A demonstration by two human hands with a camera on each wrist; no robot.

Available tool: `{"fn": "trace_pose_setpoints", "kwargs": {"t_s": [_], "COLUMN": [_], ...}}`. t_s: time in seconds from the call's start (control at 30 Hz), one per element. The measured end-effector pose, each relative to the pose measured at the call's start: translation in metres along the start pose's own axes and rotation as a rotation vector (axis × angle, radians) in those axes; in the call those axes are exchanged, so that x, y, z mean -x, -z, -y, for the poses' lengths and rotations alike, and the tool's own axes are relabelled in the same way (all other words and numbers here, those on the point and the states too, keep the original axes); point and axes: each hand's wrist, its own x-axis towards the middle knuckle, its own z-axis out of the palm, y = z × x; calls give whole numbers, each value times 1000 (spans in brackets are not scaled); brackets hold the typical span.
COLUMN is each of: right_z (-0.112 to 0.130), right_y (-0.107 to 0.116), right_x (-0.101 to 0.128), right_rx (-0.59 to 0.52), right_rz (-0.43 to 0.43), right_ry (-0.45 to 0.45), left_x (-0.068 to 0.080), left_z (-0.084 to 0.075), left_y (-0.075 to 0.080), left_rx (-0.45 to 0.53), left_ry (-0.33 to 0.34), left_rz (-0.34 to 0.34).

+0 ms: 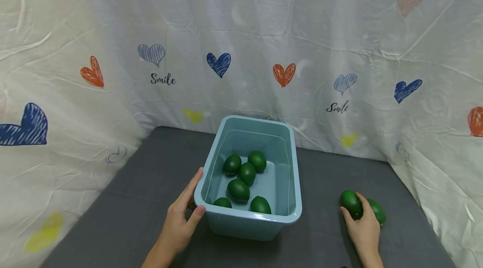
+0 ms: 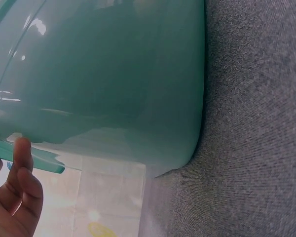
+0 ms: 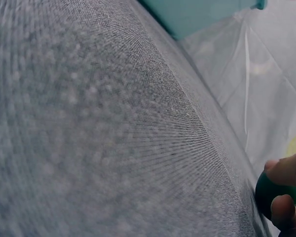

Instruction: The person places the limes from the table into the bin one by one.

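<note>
A light blue plastic bin (image 1: 298,184) stands on the table, with several glossy dark green limes (image 1: 238,190) on its floor. My left hand (image 1: 177,222) holds the bin's near left corner, thumb at the rim and fingers along the outer left side. In the left wrist view, bent fingers (image 2: 24,190) meet the rim from outside. Off to the right, my right hand (image 1: 364,228) grips a lime (image 1: 350,203) between thumb and fingers. Another lime (image 1: 377,210) lies close beside it, partly covered by that hand. The right wrist view shows the gripped lime (image 3: 269,195) only in part.
Dark grey cloth (image 1: 320,175) covers the tabletop. Behind it and along both sides hangs a pale curtain (image 1: 249,83) printed with hearts and "Smile". The bin's right wall lies between its limes and my right hand.
</note>
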Motion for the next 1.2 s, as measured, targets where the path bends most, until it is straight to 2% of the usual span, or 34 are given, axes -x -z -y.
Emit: {"fn": "trace_pose_setpoints", "kwargs": {"t_s": [0.33, 0.7, 0.97, 1.2], "right_z": [-2, -3, -3, -1], "right_y": [-1, -4, -3, -4], "right_x": [-1, 2, 3, 3], "right_rx": [23, 8, 16, 3], "right_rz": [-24, -34, -34, -52], "right_ry": [2, -29, -62, -54], "left_x": [-3, -1, 0, 0], "left_z": [-1, 0, -1, -1], "left_y": [0, 3, 2, 1], "left_rx": [10, -47, -18, -15], "left_ry": [-5, 5, 7, 8], "left_rz": [4, 10, 19, 12]}}
